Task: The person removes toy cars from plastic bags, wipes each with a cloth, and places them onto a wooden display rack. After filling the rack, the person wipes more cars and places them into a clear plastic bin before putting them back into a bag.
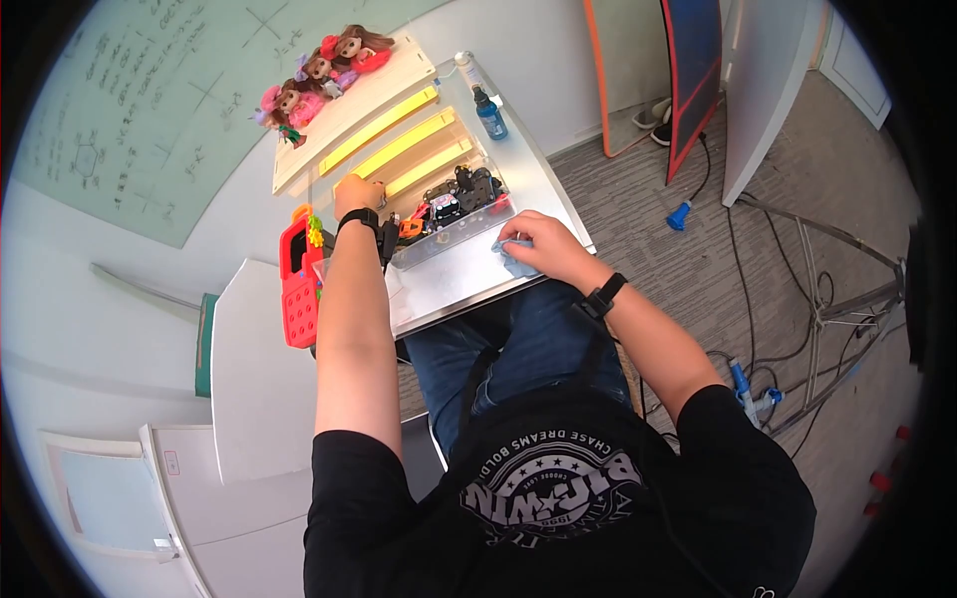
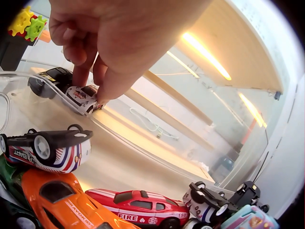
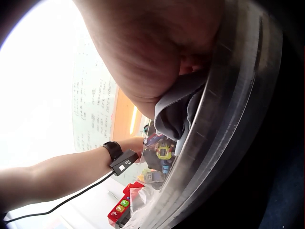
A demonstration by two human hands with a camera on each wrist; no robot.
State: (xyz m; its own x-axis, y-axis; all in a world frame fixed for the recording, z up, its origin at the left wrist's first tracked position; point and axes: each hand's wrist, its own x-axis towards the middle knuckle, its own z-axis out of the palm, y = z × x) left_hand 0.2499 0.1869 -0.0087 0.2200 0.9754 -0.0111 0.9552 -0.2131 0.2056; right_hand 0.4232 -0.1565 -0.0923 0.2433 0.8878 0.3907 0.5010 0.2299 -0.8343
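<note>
My left hand point(image 1: 357, 195) reaches to the left end of the tiered rack. In the left wrist view its thumb and fingers pinch a small white toy car point(image 2: 82, 98) with dark markings. A black toy car point(image 2: 50, 81) stands right beside that one. Nearer, a clear plastic bin point(image 1: 454, 236) holds several toy cars, among them an orange car point(image 2: 62, 198) and a red fire car point(image 2: 143, 206). My right hand point(image 1: 550, 245) rests at the table's front edge, its fingers curled round a grey-blue cloth point(image 1: 518, 261).
The wooden rack with lit yellow strips point(image 1: 394, 145) rises behind the bin, with several dolls point(image 1: 324, 75) on top. A blue bottle point(image 1: 489, 115) stands at the right on the white table point(image 1: 543, 169). A red toy point(image 1: 299, 284) with gears is at the left.
</note>
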